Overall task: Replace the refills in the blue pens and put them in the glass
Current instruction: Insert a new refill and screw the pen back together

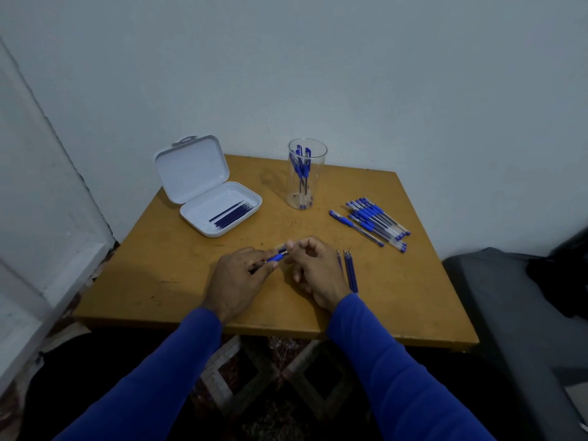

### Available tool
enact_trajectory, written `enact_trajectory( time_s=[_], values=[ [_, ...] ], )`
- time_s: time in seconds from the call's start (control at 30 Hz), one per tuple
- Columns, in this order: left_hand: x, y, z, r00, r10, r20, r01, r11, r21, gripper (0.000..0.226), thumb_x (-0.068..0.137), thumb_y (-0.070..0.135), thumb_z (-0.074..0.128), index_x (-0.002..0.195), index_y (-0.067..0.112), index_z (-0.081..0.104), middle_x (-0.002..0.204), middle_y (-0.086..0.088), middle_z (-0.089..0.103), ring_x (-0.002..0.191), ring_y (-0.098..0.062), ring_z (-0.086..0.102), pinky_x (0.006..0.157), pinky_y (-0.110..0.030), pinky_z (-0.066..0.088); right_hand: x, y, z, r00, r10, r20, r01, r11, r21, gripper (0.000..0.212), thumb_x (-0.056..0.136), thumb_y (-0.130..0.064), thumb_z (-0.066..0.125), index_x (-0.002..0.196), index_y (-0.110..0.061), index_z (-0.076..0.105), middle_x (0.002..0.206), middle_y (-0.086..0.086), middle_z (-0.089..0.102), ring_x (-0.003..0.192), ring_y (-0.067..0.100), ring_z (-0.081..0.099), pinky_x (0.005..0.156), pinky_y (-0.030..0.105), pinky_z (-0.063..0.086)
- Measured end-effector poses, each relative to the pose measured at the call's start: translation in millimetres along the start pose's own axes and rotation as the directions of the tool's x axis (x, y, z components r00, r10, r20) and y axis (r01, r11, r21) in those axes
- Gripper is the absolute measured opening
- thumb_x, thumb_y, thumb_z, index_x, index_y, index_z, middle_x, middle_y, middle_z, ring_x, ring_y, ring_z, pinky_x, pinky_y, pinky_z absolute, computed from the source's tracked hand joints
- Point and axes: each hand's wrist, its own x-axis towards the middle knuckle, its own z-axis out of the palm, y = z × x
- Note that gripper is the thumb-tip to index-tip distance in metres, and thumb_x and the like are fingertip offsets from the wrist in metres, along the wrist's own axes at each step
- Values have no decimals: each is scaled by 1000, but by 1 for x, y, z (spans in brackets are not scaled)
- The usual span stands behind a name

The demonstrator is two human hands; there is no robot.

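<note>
Over the table (178, 281), the left hand (237, 281) and right hand (313, 272) both pinch one blue pen (276, 257). Behind them, the glass (306, 173) holds more pens.

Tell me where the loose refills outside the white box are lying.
In the head view, the loose refills lie on the table just right of the right hand, nearer the person than the pile of pens.
</note>
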Motion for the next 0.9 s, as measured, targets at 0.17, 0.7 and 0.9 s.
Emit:
enact_trajectory(
  time_s=[0.17, 0.7, 0.9],
  values=[
    [0, 1, 0, 1000, -6, 4, 6, 1000, 2, 27, 92, 29, 72, 119, 24, 74, 84, 15, 66, 75, -3, 59, 65, -22, 49, -1, 2, -4, 998, -9, 61, 6, 999, 36, 11, 101, -14, 62, 102, -6, 69, 72, -1, 65, 51, 10, 48, 38, 21, 36],
    [1, 2, -2, 1000, -13, -2, 13, 1000, 18, 28, 93, 30, 70, 120, 24, 73, 82, 13, 66, 73, -5, 59, 66, -30, 53, -3, -2, 0, 999, 31, 11, -31, 999, -17, 24, 98, -26, 66, 104, -3, 68, 78, 6, 66, 50, 11, 49, 40, 21, 37],
    [0, 2, -1, 1000, -10, 29, 10, 1000, 0, 26, 91, 28, 73, 117, 25, 74, 84, 15, 67, 75, -5, 61, 67, -28, 53, -4, -2, -1, 999, -2, 39, 2, 1000, 4, 12, 100, -13, 63, 102, -4, 71, 80, 8, 67, 51, 10, 47, 44, 19, 39]
  ],
)
